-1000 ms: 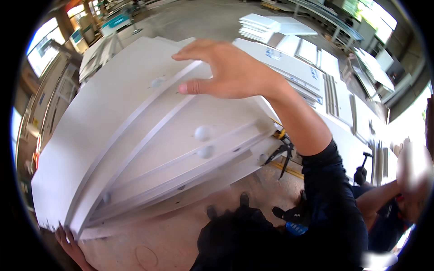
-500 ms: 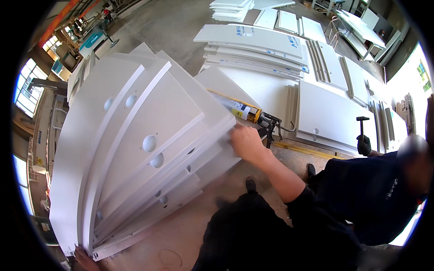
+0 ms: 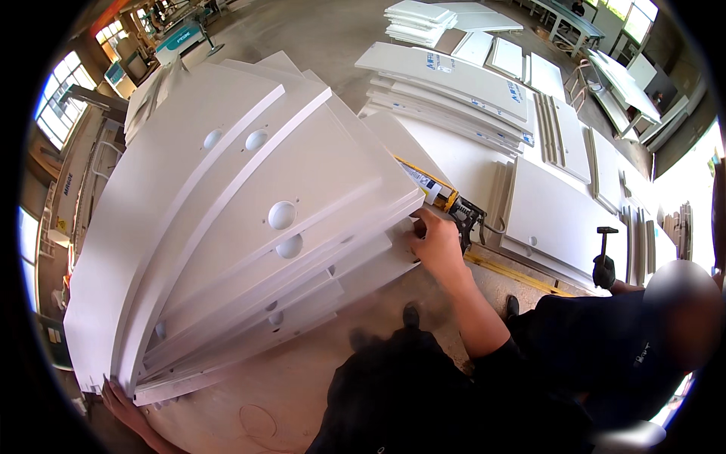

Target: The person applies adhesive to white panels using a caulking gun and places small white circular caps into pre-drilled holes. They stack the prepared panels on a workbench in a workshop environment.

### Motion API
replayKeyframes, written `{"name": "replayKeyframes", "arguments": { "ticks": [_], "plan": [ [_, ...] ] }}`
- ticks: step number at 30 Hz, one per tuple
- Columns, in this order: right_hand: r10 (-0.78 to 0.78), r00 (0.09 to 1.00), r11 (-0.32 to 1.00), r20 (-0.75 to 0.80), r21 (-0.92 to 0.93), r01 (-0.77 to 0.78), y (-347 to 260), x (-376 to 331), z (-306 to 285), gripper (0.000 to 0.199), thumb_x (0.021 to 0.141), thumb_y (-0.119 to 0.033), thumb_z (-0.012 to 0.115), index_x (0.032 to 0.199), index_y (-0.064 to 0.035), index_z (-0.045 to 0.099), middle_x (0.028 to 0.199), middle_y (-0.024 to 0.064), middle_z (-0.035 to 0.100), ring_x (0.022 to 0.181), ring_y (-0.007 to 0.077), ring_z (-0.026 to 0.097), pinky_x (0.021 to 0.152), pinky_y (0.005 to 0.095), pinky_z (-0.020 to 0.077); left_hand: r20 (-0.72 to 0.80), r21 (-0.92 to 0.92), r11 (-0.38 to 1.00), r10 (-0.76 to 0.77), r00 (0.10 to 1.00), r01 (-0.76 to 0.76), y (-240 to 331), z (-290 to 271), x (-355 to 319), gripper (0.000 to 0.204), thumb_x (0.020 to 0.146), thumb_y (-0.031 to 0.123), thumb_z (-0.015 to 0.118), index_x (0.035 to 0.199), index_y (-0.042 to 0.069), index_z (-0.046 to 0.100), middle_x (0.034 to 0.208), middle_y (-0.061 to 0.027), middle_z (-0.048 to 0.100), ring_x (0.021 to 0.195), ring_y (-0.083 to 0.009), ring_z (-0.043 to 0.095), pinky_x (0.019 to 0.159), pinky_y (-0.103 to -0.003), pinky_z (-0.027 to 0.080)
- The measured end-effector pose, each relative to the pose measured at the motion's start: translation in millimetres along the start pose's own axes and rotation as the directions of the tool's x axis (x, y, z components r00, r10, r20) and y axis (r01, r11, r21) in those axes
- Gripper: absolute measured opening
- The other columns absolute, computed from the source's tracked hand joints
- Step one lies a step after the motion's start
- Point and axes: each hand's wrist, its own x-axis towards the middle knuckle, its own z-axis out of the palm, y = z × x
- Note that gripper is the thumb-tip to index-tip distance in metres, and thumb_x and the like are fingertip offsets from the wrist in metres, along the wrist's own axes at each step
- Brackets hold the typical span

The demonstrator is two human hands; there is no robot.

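Observation:
A stack of large white panels (image 3: 325,170) with round cut-out holes lies fanned out in front of me. At its right end my right hand (image 3: 439,240) is closed at the corner of an upper panel, thumb near the top and fingers at the edge, partly hidden. My left hand (image 3: 121,405) is at the stack's lower left end, its fingers against the panel ends; part of its grip is hidden. Just beyond my right hand lies a yellow and black caulking gun (image 3: 454,204) with a white cartridge, apart from my fingers.
More white boards (image 3: 446,83) are piled beyond, with flat panels (image 3: 563,216) at the right. A co-worker (image 3: 605,340) in dark clothes stands close on my right, a gloved hand holding a hammer (image 3: 605,240). Machinery (image 3: 72,197) stands at the left.
My view has shifted, and the panels sit further right at their far end. More of my left hand and forearm shows. My right hand stays at the panel corner, now less blurred.

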Motion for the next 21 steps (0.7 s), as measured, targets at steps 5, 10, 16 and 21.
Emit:
{"name": "replayKeyframes", "arguments": {
  "ticks": [5,10,16,21],
  "plan": [
    [-0.034,0.964,0.998,-0.264,0.036,0.045,-40.1,-11.7,-53.5,0.035,0.082,0.003,0.075,0.117,-0.0031,0.073,0.091,0.008,0.073,0.078,0.012,0.067,0.07,0.0262,0.0539,-0.068,0.096,0.995,0.036,0.997,-0.03,-7.2,1.4,-18.7,0.048,0.109,0.033,0.045,0.141,0.0,0.057,0.138,-0.0244,0.057,0.13,-0.0391,0.049,0.11,-0.047,0.038],
    [-0.19,0.896,0.933,-0.401,0.211,0.292,-152.6,-24.4,-73.6,0.044,0.078,0.011,0.071,0.121,-0.0007,0.071,0.089,0.0006,0.063,0.075,0.0083,0.056,0.071,0.022,0.0478,-0.167,-0.097,0.992,-0.1,0.981,0.084,53.1,-15.0,-26.6,0.043,0.099,0.026,0.058,0.133,-0.001,0.062,0.118,-0.0197,0.06,0.105,-0.0347,0.055,0.095,-0.045,0.044],
    [-0.875,0.464,0.464,0.135,0.505,0.728,-343.7,-88.0,26.4,0.05,0.058,0.008,0.083,0.106,-0.0018,0.073,0.086,0.007,0.069,0.077,0.0179,0.062,0.069,0.0303,0.0505,-0.211,-0.324,0.939,0.051,0.976,-0.119,53.0,-38.2,7.1,0.039,0.092,0.018,0.052,0.12,-0.003,0.068,0.111,-0.0195,0.067,0.105,-0.0361,0.059,0.1,-0.043,0.042],
    [-0.971,-0.095,0.094,0.219,0.718,0.69,-478.1,-175.5,186.4,0.032,0.068,0.008,0.076,0.096,-0.0067,0.075,0.083,0.0073,0.073,0.077,0.0242,0.068,0.066,0.0345,0.0544,-0.311,-0.449,0.876,-0.336,0.889,0.175,-13.5,-33.7,-20.6,0.034,0.097,0.02,0.057,0.123,0.0,0.069,0.123,-0.0193,0.065,0.116,-0.0335,0.059,0.102,-0.041,0.044]
  ]
}}
